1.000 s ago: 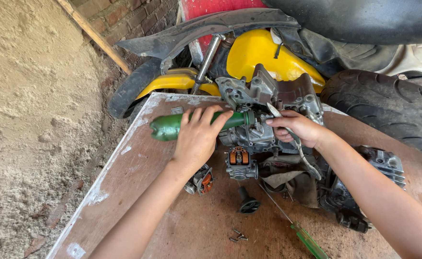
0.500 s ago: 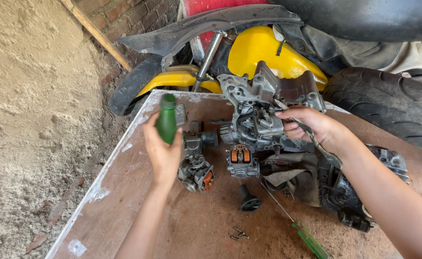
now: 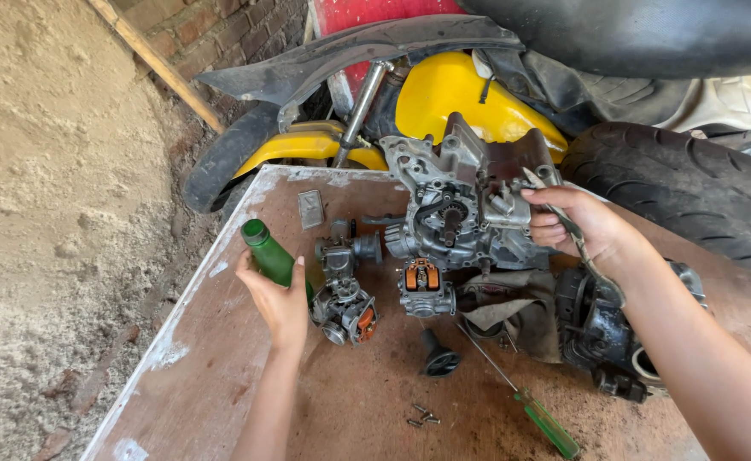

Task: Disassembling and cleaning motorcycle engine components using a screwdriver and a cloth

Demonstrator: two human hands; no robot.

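Left hand (image 3: 283, 300), palm up, fingers wrapped round a green bottle (image 3: 268, 253) tilted above the table (image 3: 196, 384). Right hand (image 3: 582, 226) closed on a wrench (image 3: 577, 241) against the engine (image 3: 465, 205).

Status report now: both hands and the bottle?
Left hand grips green bottle, tilted. Right hand holds metal tool at engine casing. Carburetor beside bottle.

— How many of each on the board (image 3: 222, 384)?
— One green bottle (image 3: 270, 254), one engine case (image 3: 465, 209), two carburetors (image 3: 345, 299), one green-handled screwdriver (image 3: 529, 405), one black funnel (image 3: 437, 354).
— Screws?
— About three small ones (image 3: 420, 417) near the front edge.
— Tyres?
— Two behind the back edge (image 3: 691, 188).
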